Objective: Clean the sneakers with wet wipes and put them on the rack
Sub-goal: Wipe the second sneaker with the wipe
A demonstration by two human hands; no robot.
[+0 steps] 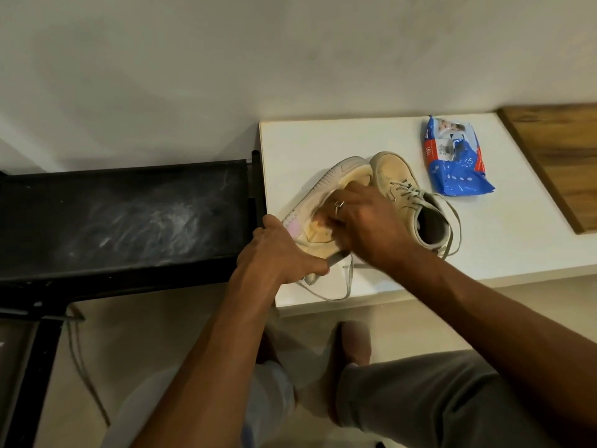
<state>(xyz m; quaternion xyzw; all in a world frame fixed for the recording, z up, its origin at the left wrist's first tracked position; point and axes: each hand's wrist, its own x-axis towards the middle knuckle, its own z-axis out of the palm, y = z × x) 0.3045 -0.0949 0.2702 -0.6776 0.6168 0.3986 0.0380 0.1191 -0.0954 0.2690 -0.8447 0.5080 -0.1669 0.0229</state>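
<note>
Gripping the heel of the tipped sneaker (336, 179) near the worktop's (323, 137) front left corner, the left hand (277, 250) curls thumb and fingers round it. The right hand (365, 221) lies on its upper, fingers bent close together; whether they pinch a wipe cannot be told. Its long axis runs from the heel toward the back edge. The rack (129, 215) stands just beside the left edge, nearer the left hand.

Right hand (365, 227) and left hand (277, 250) half-hide the tilted sneaker (349, 173); rack (122, 215) cut off left; wipes pack (455, 156) print blurred.
</note>
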